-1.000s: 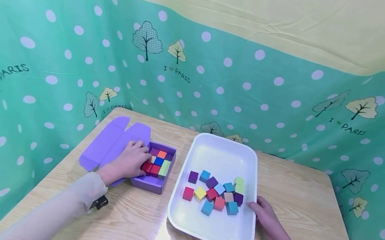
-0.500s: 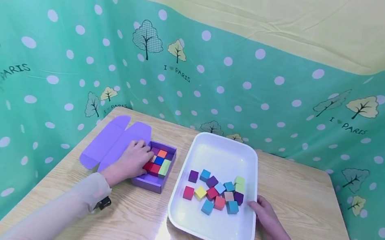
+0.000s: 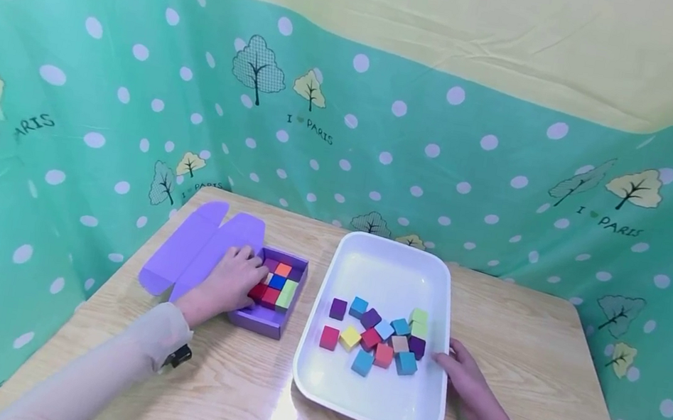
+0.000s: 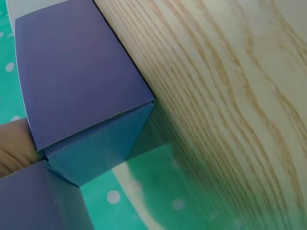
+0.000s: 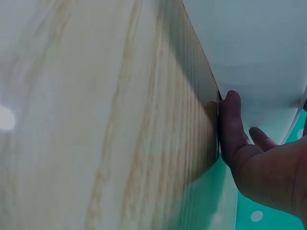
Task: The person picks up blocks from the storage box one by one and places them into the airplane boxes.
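Note:
In the head view, my left hand (image 3: 230, 279) reaches into the open purple cardboard box (image 3: 256, 323). Its thumb and fingers sit either side of a red cube (image 3: 258, 291) at the box's left; the fingertips are partly hidden. Beside it lie another red cube (image 3: 270, 297), a blue cube (image 3: 278, 281), an orange cube (image 3: 283, 269) and light green cubes (image 3: 286, 295). My right hand (image 3: 464, 379) holds the white tray (image 3: 369, 410) by its right rim, thumb over the edge. The right wrist view has that hand's fingers (image 5: 233, 112) against the tray's underside.
Several loose cubes of mixed colours lie in the tray's middle, among them a yellow cube (image 3: 350, 338). The box's lid (image 3: 192, 247) is folded back to the left. A polka-dot curtain (image 3: 385, 138) stands behind the wooden table (image 3: 520, 329).
My left hand shifts very slightly, and the red cube under it sits a little lower among the others. The right hand and the tray stay in place.

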A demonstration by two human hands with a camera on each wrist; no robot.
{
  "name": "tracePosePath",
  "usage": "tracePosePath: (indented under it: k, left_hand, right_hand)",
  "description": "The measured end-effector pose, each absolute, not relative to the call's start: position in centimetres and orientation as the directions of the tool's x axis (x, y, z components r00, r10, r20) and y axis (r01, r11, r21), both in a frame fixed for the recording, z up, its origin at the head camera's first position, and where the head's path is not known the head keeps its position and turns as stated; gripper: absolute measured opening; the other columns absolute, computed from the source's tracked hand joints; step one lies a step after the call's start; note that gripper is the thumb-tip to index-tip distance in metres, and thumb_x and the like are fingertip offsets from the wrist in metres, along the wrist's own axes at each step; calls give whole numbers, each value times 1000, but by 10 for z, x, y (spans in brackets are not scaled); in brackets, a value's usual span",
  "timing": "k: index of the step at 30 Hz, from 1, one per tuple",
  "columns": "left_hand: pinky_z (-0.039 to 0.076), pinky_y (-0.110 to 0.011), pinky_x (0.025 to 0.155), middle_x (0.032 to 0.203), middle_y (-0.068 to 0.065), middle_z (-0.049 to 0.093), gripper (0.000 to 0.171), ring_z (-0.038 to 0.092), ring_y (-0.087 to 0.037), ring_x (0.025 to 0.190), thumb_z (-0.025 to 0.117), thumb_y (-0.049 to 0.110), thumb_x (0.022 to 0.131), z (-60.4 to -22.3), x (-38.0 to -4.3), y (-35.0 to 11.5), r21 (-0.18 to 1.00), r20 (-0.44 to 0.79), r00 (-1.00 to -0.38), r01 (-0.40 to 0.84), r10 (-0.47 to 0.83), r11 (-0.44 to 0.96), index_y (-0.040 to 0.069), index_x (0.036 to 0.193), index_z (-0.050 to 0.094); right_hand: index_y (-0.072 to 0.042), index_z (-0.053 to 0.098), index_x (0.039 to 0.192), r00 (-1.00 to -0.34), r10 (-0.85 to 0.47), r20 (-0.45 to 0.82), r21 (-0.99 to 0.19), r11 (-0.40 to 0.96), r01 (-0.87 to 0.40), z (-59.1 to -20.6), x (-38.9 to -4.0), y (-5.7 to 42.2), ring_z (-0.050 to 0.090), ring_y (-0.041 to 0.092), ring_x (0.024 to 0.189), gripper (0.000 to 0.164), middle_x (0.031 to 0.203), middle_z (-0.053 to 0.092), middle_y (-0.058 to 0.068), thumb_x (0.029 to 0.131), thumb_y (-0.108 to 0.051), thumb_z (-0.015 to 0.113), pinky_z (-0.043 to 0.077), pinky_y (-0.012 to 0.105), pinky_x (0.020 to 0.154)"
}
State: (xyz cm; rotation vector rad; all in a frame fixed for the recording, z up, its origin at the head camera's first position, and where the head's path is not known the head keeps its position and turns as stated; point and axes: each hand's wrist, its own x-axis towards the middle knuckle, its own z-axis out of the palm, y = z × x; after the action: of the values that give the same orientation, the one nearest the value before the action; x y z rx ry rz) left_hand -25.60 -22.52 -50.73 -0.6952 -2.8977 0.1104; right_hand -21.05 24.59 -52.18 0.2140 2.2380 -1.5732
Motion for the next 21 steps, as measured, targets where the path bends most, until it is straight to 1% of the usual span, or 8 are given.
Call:
tracePosePath:
  k: [3, 5, 8, 11, 12, 15, 18, 21]
  left_hand:
    - [32, -45, 77, 95, -4, 61, 51, 41, -27, 91, 92, 40, 60, -503, -252, -227, -101, 125, -880, 448, 458, 889, 14, 95, 66]
    - [33, -45, 77, 96, -4, 62, 49, 44, -26, 91, 90, 40, 63, -497, -248, -225, -81, 107, -887, 442, 449, 893, 14, 97, 66]
    - [38, -46, 79, 98, -4, 63, 43, 50, -26, 92, 85, 39, 71, -481, -243, -215, -18, 65, -901, 430, 430, 903, 14, 100, 67]
    - [45, -43, 83, 102, -2, 66, 37, 58, -22, 92, 79, 38, 79, -458, -242, -195, 72, 12, -903, 430, 431, 900, 14, 105, 68]
    - [46, -42, 83, 101, -1, 67, 33, 60, -20, 92, 77, 38, 81, -449, -243, -187, 107, -4, -896, 440, 443, 892, 15, 104, 69]
    - [50, -35, 81, 101, 1, 68, 32, 62, -15, 89, 72, 38, 86, -424, -247, -158, 191, -59, -872, 468, 486, 863, 15, 108, 69]
    - [50, -35, 81, 105, -1, 68, 34, 62, -16, 92, 71, 36, 87, -406, -253, -130, 260, -121, -840, 487, 529, 834, 13, 112, 68]
    - [49, -34, 85, 112, -3, 67, 37, 61, -17, 99, 70, 37, 88, -401, -262, -103, 286, -173, -815, 496, 554, 819, 14, 117, 66]
  right_hand:
    - [-3, 17, 153, -912, -107, -395, -874, 348, 338, -520, -210, 245, 57, 36, 114, 74, 138, 44, 31, 96, -29, 57, 51, 42, 88]
    - [-4, 18, 154, -916, -115, -385, -879, 347, 326, -519, -210, 244, 58, 36, 113, 74, 138, 44, 31, 96, -28, 57, 52, 41, 86]
    - [-3, 19, 153, -919, -130, -373, -885, 346, 311, -517, -210, 244, 59, 36, 111, 72, 138, 45, 31, 96, -26, 57, 53, 41, 84]
    - [-3, 20, 153, -922, -140, -362, -891, 343, 297, -517, -210, 245, 59, 35, 111, 71, 137, 45, 31, 96, -25, 57, 53, 41, 84]
    - [-2, 20, 153, -923, -143, -359, -893, 340, 294, -516, -209, 246, 59, 36, 111, 71, 137, 45, 31, 96, -24, 57, 53, 41, 84]
    - [-2, 20, 153, -924, -142, -354, -894, 341, 290, -516, -209, 247, 59, 36, 112, 71, 137, 45, 31, 96, -24, 57, 53, 41, 84]
    - [0, 21, 152, -923, -140, -358, -888, 357, 290, -516, -209, 247, 58, 36, 112, 71, 137, 45, 31, 96, -24, 57, 53, 41, 85]
    - [2, 22, 151, -926, -129, -356, -873, 400, 280, -516, -210, 249, 55, 38, 116, 71, 138, 43, 32, 96, -26, 58, 51, 42, 88]
